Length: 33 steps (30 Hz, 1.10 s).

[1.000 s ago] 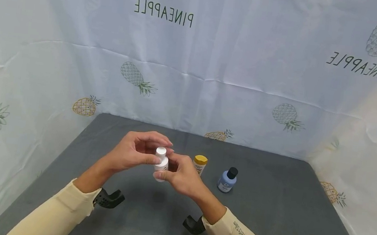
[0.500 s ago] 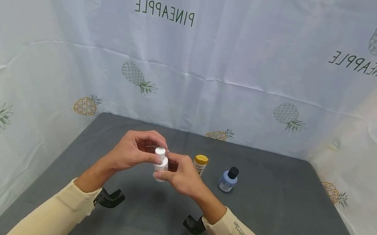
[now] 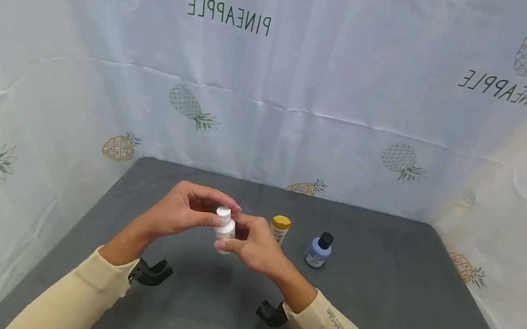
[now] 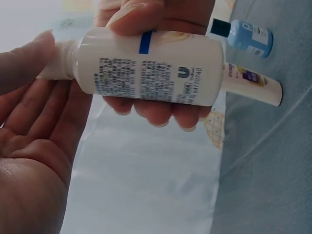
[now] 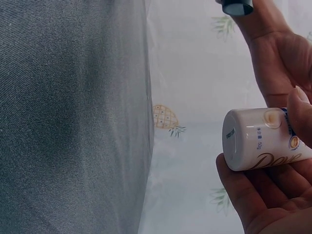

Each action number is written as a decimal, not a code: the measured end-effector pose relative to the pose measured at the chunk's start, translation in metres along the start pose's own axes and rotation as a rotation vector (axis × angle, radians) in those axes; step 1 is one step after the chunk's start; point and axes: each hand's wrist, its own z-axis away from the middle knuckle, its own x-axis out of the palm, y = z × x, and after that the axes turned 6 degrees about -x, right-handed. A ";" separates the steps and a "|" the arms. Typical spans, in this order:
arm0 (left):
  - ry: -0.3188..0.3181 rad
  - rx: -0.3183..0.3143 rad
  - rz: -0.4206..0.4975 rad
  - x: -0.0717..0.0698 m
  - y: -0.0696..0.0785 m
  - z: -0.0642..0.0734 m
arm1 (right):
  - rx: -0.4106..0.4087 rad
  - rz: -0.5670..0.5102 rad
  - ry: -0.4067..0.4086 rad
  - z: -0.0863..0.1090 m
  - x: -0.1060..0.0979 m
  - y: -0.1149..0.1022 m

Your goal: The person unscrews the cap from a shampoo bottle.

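A small white Dove bottle (image 3: 225,231) is held upright above the grey table, in front of the chest. My right hand (image 3: 256,244) grips its body, thumb in front and fingers behind. At the top, my left hand (image 3: 190,211) has its thumb against the white cap (image 3: 224,212), with the fingers reaching round behind. The left wrist view shows the printed back of the bottle (image 4: 151,68) and the left thumb (image 4: 24,61) on the cap. In the right wrist view the bottle's base (image 5: 234,141) points away from the right hand's palm, clear of the table.
Just behind the right hand stands a white bottle with a yellow cap (image 3: 280,224), partly hidden by that hand. Farther right is a blue bottle (image 3: 316,255) with a black cap. A pineapple-print curtain (image 3: 268,121) hangs along the table's back and sides.
The left fingers drew in around the cap, then stretched out again to the right behind it. The left wrist has shifted slightly left. The right hand and the bottle stay in place.
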 end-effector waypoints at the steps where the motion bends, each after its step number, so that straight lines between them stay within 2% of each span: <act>1: 0.001 -0.011 -0.010 -0.001 0.001 0.000 | -0.001 0.000 -0.001 0.000 0.000 0.000; 7: 0.025 -0.066 -0.093 -0.003 0.007 -0.002 | 0.001 -0.006 -0.008 -0.001 0.001 -0.001; 13: 0.061 -0.066 -0.156 -0.001 0.007 -0.002 | 0.001 -0.010 -0.015 -0.001 0.002 -0.001; 16: 0.058 -0.060 -0.180 -0.001 0.007 -0.001 | 0.000 -0.021 -0.017 -0.001 0.003 0.001; 26: -0.059 -0.071 -0.081 -0.007 0.006 0.004 | 0.004 -0.003 -0.013 0.000 0.005 0.002; 33: 0.013 -0.132 -0.140 -0.005 0.009 0.004 | 0.004 -0.016 -0.020 0.001 0.004 0.004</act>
